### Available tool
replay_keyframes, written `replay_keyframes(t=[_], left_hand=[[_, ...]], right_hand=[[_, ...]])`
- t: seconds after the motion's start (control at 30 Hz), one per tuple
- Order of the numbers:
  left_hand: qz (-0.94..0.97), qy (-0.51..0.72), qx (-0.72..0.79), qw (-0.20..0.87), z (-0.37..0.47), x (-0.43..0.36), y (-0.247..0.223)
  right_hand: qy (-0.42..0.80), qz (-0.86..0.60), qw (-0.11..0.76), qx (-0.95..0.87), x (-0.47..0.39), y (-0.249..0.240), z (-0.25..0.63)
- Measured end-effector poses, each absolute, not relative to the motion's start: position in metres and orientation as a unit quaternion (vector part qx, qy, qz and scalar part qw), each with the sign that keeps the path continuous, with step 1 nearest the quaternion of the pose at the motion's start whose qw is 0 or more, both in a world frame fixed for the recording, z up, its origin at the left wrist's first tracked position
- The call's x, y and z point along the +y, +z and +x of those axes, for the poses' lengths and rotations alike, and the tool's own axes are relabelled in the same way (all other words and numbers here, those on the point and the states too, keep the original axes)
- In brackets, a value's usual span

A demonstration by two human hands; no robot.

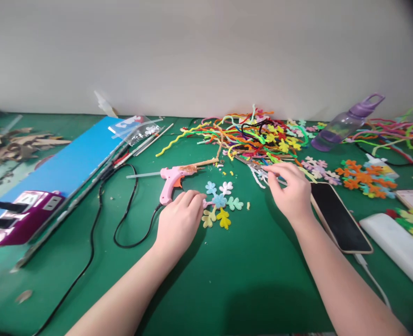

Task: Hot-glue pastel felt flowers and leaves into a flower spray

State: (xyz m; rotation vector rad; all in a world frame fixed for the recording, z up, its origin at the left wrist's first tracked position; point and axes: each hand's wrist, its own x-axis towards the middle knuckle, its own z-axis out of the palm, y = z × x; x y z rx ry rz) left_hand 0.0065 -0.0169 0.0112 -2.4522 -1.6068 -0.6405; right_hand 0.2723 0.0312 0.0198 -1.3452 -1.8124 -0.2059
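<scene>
mid-frame, our left hand [180,217] pinches a colourful flower [219,200]. centre-right, our right hand [289,189] clamps a metal tool [253,166].

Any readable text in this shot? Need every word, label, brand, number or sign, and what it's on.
None that I can read.
Purple socket block: pale patches on top, any marking too blurred.
Clear plastic bag: red-and-white patch, too blurred to tell if it's print.
Pink glue gun: no legible marking.
Phone with cable: dark screen, no text visible.
</scene>
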Motion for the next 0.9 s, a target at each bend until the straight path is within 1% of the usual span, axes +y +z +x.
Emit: replay_keyframes(t=[0.13,0.27,0.43,0.53,0.6,0.7,0.9], left_hand=[[-0.815,-0.227,-0.528,0.073,0.007,-0.018,0.013],[-0.805,-0.216,-0.547,0.084,0.009,-0.020,0.016],[-0.795,-0.187,-0.570,0.093,0.006,-0.021,0.021],[-0.746,-0.174,-0.636,0.093,-0.005,-0.014,0.028],[-0.696,-0.157,-0.696,0.082,-0.014,-0.007,0.034],[-0.662,-0.100,-0.742,0.046,-0.026,0.001,0.043],[-0.639,-0.039,-0.767,-0.038,-0.037,0.008,0.052]], right_hand=[[-0.083,-0.521,0.411,-0.743,0.031,0.027,0.263],[-0.078,-0.491,0.379,-0.781,0.038,0.037,0.256],[-0.052,-0.453,0.294,-0.840,0.072,0.045,0.249],[-0.053,-0.434,0.233,-0.869,0.104,0.046,0.245],[-0.046,-0.422,0.199,-0.883,0.123,0.047,0.240],[-0.032,-0.405,0.126,-0.905,0.145,0.046,0.230],[-0.013,-0.387,0.080,-0.918,0.161,0.045,0.203]])
